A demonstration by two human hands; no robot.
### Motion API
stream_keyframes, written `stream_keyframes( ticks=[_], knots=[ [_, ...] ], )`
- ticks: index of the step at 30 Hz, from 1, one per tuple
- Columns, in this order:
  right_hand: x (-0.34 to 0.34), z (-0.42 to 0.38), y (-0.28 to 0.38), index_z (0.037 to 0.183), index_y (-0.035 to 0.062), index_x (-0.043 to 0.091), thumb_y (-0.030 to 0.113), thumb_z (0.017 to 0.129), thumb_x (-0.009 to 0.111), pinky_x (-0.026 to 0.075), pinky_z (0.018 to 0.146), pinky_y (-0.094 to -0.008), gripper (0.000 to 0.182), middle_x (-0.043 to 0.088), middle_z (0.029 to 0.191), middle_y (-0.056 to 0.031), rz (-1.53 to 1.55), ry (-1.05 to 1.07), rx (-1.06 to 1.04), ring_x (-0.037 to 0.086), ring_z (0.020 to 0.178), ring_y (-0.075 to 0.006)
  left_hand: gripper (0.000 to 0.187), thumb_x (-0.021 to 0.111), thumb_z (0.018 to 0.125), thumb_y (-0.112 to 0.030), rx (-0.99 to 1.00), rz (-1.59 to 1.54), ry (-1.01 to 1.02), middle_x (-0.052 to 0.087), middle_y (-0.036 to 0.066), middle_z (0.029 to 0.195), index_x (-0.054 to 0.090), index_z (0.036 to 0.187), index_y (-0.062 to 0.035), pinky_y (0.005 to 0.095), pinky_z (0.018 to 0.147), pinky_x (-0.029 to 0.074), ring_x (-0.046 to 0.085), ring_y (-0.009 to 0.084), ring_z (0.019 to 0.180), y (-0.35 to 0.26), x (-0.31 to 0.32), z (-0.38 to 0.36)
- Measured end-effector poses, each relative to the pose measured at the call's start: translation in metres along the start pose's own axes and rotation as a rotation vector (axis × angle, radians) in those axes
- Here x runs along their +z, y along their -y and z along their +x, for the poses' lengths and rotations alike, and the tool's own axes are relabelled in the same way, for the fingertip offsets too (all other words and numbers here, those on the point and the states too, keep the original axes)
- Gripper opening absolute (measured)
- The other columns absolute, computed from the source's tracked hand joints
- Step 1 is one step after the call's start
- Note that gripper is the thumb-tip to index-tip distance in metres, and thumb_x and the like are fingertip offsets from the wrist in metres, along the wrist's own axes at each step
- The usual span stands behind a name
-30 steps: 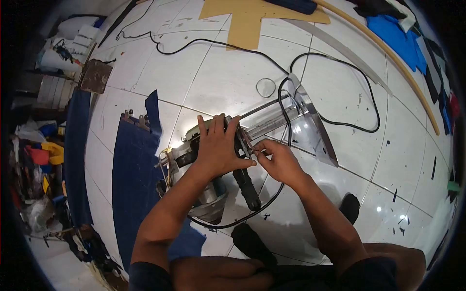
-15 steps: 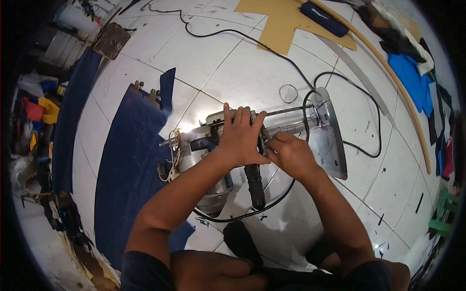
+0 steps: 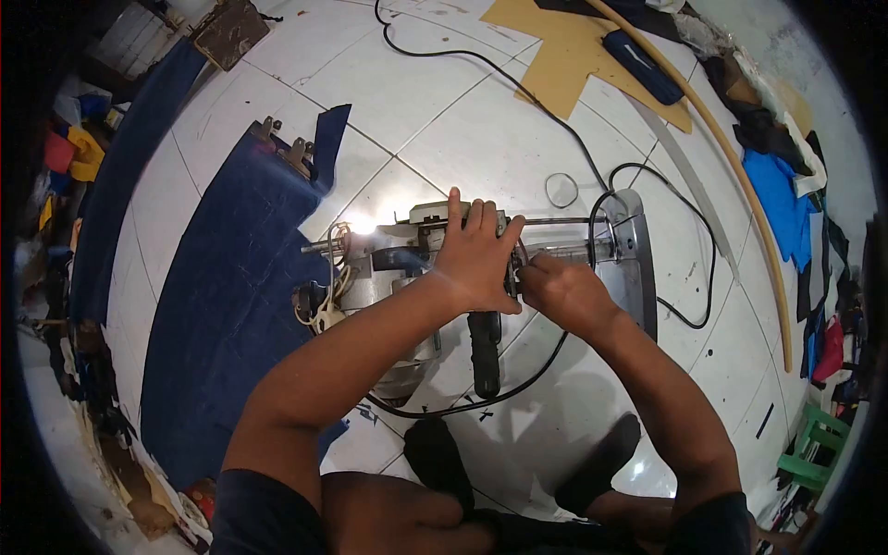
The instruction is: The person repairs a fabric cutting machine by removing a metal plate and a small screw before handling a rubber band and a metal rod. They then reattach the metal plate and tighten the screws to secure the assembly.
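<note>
A straight-knife cloth cutting machine [image 3: 359, 287] lies on its side on the tiled floor. Its silver motor body is to the left, and its metal base plate [image 3: 633, 268] stands on edge at the right. My left hand [image 3: 476, 264] presses on the middle of the machine with its fingers spread. Just to the right, my right hand [image 3: 566, 294] has its fingers pinched together against the machine's upright; whatever they hold is hidden. Below my left hand a black handle [image 3: 485, 361] sticks out towards me. A black cable [image 3: 546, 368] loops around the machine.
Dark blue fabric [image 3: 222, 296] with metal clips [image 3: 298, 154] lies at the left. A thin ring [image 3: 561, 190] is beyond the machine. Brown card [image 3: 573, 55], a dark blue pouch [image 3: 642, 67], and a long curved wooden strip [image 3: 740, 176] lie farther off. A green stool [image 3: 816, 444] is at the right.
The camera view has shifted and turned slightly, bringing my second foot into sight. My left hand remains spread on the machine and my right hand remains pinched at the same spot.
</note>
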State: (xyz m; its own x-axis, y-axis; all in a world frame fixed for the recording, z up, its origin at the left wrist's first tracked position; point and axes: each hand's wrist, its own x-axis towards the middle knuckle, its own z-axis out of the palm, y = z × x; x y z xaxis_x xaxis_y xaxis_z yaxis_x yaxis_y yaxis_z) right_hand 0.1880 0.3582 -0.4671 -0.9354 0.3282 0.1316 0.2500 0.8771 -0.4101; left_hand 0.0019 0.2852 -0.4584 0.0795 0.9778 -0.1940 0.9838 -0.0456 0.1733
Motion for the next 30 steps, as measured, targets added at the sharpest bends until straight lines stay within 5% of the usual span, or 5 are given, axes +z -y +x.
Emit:
stream_keyframes(
  ticks=[15,18,30],
  knots=[
    [0.001,0.005,-0.012,0.088,-0.0010,0.067,0.008,0.084,0.072,0.052,0.071,-0.0467,0.011,0.066,0.079,-0.0162,0.380,-0.041,0.172,0.066,0.077,-0.0361,0.123,0.086,0.058,-0.065,-0.002,0.012,-0.012,0.042,0.033,0.144,0.038,0.153,-0.0041,0.0715,0.120,0.004,0.033,0.0477,0.144,0.001,0.002,0.000],
    [0.006,0.007,-0.007,0.089,-0.0020,0.067,0.009,0.087,0.071,0.052,0.072,-0.0459,0.012,0.066,0.080,-0.0176,0.546,-0.015,0.408,0.066,0.077,-0.0376,0.123,0.086,0.058,-0.065,0.007,0.020,-0.020,0.042,0.033,0.144,0.038,0.153,-0.0036,0.0713,0.120,0.004,0.033,0.0475,0.144,0.001,0.004,-0.001],
    [0.038,-0.006,-0.002,0.102,0.0022,0.056,0.006,0.091,0.066,0.052,0.076,-0.0502,0.015,0.059,0.096,-0.0172,0.298,-0.180,0.280,0.063,0.087,-0.0412,0.122,0.086,0.056,-0.065,0.004,0.000,-0.025,0.042,0.032,0.143,0.040,0.152,-0.0051,0.0708,0.120,0.006,0.034,0.0472,0.144,0.002,0.004,0.000]
  ],
)
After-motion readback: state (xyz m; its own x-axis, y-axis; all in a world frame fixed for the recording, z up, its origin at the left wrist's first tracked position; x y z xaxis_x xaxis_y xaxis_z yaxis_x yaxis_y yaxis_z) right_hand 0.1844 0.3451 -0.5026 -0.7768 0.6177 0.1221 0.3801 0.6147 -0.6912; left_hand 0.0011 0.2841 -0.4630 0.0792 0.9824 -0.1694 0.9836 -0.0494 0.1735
